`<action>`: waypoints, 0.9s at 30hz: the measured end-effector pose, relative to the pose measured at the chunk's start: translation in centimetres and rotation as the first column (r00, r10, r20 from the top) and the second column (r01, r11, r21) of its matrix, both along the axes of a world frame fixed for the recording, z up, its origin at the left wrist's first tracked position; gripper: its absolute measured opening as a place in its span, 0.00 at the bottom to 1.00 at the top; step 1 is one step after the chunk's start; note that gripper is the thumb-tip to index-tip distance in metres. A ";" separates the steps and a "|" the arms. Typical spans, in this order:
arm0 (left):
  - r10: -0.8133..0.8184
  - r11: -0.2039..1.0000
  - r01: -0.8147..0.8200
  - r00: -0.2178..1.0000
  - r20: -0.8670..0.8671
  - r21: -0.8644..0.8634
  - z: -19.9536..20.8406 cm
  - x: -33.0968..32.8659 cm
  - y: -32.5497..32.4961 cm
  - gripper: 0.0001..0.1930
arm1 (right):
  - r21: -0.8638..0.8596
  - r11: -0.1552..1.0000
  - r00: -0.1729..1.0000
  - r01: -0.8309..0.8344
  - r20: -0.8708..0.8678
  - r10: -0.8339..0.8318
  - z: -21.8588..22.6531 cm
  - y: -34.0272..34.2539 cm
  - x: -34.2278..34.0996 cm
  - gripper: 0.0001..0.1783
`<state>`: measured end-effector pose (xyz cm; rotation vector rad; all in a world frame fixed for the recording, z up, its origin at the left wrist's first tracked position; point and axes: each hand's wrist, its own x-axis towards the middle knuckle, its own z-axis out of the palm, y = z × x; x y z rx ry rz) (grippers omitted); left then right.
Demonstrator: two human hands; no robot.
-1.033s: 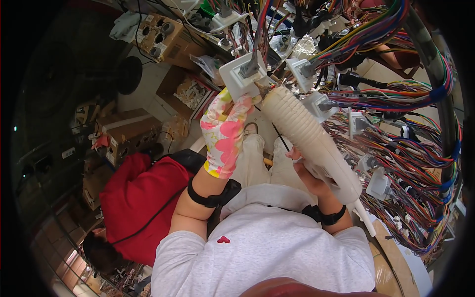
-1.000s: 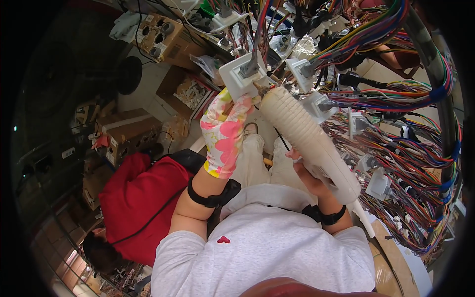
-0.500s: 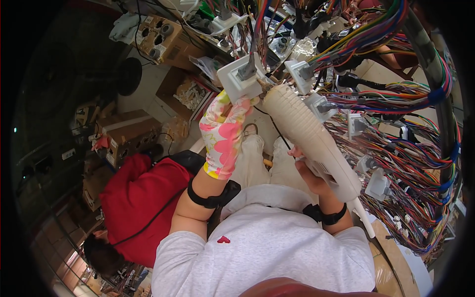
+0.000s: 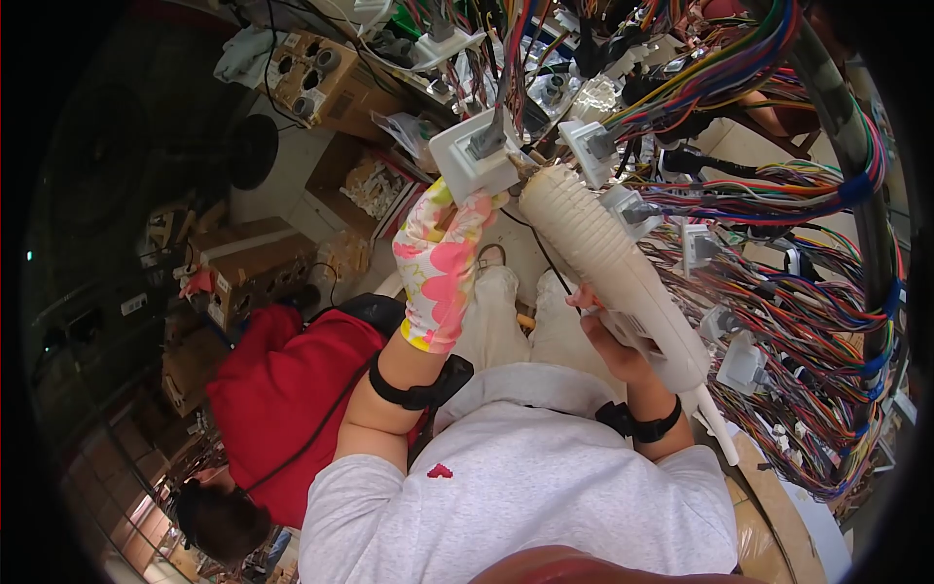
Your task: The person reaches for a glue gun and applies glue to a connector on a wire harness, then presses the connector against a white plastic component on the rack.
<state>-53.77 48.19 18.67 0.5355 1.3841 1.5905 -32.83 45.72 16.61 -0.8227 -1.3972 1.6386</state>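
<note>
In a floral glove, my left hand (image 4: 446, 234) holds a white square plastic plate (image 4: 455, 164) from below, its fingers partly hidden. A grey connector (image 4: 486, 142) sits in the plate, and a bundle of wires runs up from it. My bare right hand (image 4: 613, 346) grips a large beige hot glue gun (image 4: 608, 253), whose body hides part of the fingers. A white stick (image 4: 718, 428) juts out of the gun's rear end. The gun's brownish nozzle (image 4: 526, 167) is right beside the plate's right edge; whether they touch I cannot tell.
At right, several wire bundles (image 4: 759, 200) hang on a dark curved pole (image 4: 856, 165), many ending in white plates (image 4: 588, 151). Cardboard boxes (image 4: 248, 258) stand on the left. A co-worker in red (image 4: 292, 404) is bent over close to my left arm.
The plate and connector have tilted slightly, and the glue gun has shifted a little with its nozzle still beside them. The co-worker in red has moved slightly right and down.
</note>
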 end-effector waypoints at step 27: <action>-0.153 0.980 0.060 0.833 0.532 0.189 -5.4 -2.1 1.2 0.12 | 0.144 0.981 0.985 -0.129 0.136 0.109 0.7 1.9 -1.7 0.27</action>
